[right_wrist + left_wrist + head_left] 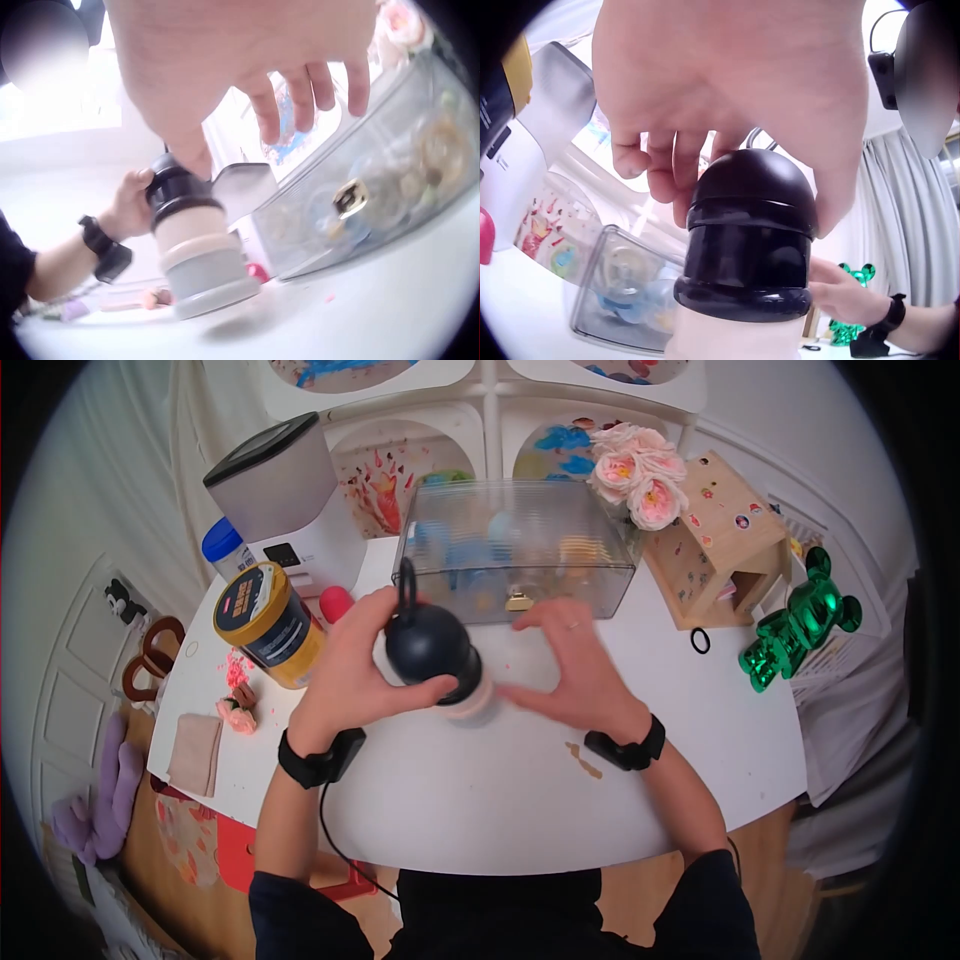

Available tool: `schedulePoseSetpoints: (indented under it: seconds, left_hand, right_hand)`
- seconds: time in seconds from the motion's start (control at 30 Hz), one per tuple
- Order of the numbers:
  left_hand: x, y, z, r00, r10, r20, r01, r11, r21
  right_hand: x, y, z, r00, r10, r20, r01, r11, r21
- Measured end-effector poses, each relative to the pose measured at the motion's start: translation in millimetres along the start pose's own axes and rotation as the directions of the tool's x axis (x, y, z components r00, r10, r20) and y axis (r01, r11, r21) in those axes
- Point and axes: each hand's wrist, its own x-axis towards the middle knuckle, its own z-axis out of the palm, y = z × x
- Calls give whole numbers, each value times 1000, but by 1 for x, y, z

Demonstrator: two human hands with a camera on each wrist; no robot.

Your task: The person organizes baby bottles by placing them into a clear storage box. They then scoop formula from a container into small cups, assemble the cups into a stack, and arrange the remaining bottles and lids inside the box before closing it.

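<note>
A stacked tiered container (430,645) has a dark domed lid with a loop handle (407,588). Below the black top, a pale pink tier and a grey tier (204,270) show in the right wrist view. My left hand (352,670) grips the dark top, thumb on one side and fingers on the other. The container leans in the right wrist view, its base close over the white table (450,790) with a shadow beneath. To its right, my right hand (585,685) is spread with thumb and fingers apart, holding nothing, thumb close by the container.
Behind stands a transparent grey box (520,550) with a gold clasp. On the left are a yellow tub (268,622), a white appliance (290,510) and a folded cloth (195,753). A wooden house (715,540) and a shiny green bear figure (800,622) stand right.
</note>
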Motion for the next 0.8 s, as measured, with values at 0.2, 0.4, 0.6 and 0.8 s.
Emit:
schedulePoseSetpoints:
  seconds: [0.2, 0.4, 0.6, 0.8]
  left_hand:
    - [26, 7, 17, 994, 107, 21, -98, 961, -259]
    - [37, -3, 42, 994, 66, -82, -101, 812, -575]
    - [40, -13, 46, 984, 104, -147, -172, 780, -601]
    - [37, 1, 51, 955, 81, -284, -225, 822, -522]
  right_hand:
    - [28, -18, 9, 968, 44, 247, -182, 800, 571]
    - [36, -21, 10, 952, 112, 284, -272, 737, 619]
    - [39, -40, -4, 938, 169, 303, -308, 805, 507]
    - [29, -54, -2, 985, 155, 80, -172, 938, 302]
